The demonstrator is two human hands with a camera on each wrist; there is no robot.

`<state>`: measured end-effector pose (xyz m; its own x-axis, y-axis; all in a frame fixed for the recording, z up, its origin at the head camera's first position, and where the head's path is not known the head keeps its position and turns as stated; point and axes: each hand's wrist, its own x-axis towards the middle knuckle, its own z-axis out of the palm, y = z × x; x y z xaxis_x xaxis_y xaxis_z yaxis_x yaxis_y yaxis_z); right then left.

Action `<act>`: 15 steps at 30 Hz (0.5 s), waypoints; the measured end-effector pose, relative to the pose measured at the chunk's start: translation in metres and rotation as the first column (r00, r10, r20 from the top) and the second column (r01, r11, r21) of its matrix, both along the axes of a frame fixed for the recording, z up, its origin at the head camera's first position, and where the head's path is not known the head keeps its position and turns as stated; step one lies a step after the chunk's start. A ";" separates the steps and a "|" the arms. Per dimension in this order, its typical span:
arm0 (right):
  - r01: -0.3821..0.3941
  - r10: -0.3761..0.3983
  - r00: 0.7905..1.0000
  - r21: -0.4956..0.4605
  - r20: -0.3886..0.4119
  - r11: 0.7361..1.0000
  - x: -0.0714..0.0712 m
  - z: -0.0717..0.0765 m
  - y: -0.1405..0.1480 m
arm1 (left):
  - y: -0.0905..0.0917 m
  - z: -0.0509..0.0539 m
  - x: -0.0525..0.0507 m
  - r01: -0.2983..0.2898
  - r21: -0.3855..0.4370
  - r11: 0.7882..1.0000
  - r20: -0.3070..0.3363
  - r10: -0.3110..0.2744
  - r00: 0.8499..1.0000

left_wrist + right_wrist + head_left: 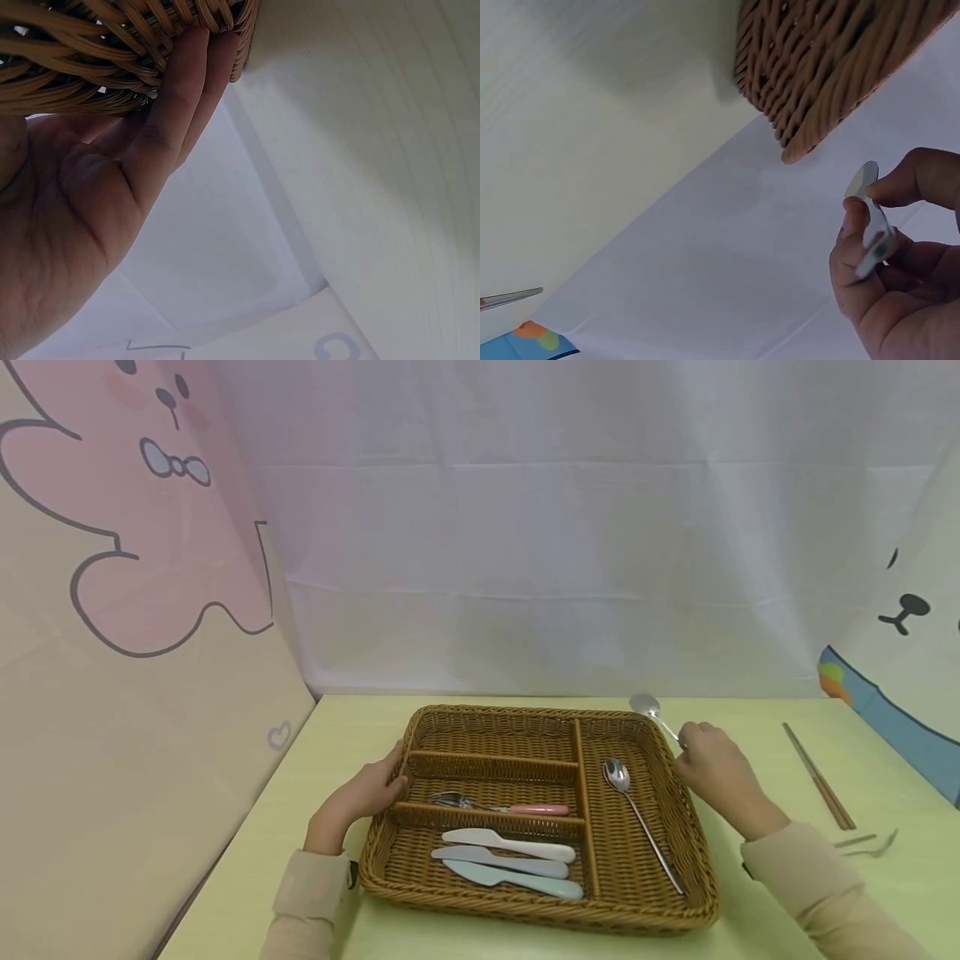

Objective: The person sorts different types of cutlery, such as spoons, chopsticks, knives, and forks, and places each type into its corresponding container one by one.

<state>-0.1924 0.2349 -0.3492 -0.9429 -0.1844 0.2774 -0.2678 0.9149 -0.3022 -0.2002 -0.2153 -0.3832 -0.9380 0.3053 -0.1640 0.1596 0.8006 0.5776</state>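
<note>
A brown wicker tray [517, 914] with compartments stands on the table. My left hand [365, 789] holds its left rim, the thumb on the inner side; in the left wrist view the fingers [180, 97] lie along the outer wicker wall. Just beyond the tray's back right side, my right hand [720, 772] pinches a silver spoon [652, 710] by the handle, bowl pointing away. The right compartment holds a long-handled spoon [648, 827]. Several knives [498, 858] lie in the front compartment, and in the middle one lies pink-handled cutlery [536, 810] beside other metal pieces.
On the table to the right lie wooden-ended chopsticks [821, 781]. A fork [873, 847] lies partly behind the right sleeve. A white curtain [525, 568] hangs behind the table, with printed cloths at both sides.
</note>
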 end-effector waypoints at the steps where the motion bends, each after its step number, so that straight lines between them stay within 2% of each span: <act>1: -0.007 0.007 1.000 0.008 0.004 1.000 0.001 0.001 -0.004 | 0.000 0.000 0.000 0.000 -0.001 1.000 -0.001 0.000 1.000; 10: -0.064 0.061 0.996 0.051 0.066 0.997 0.012 0.003 -0.028 | 0.000 0.000 0.000 -0.001 -0.010 1.000 -0.007 0.001 1.000; 15: -0.095 0.091 0.993 0.048 0.081 0.994 0.012 -0.003 -0.036 | 0.000 0.000 0.000 -0.001 -0.010 1.000 -0.005 0.001 1.000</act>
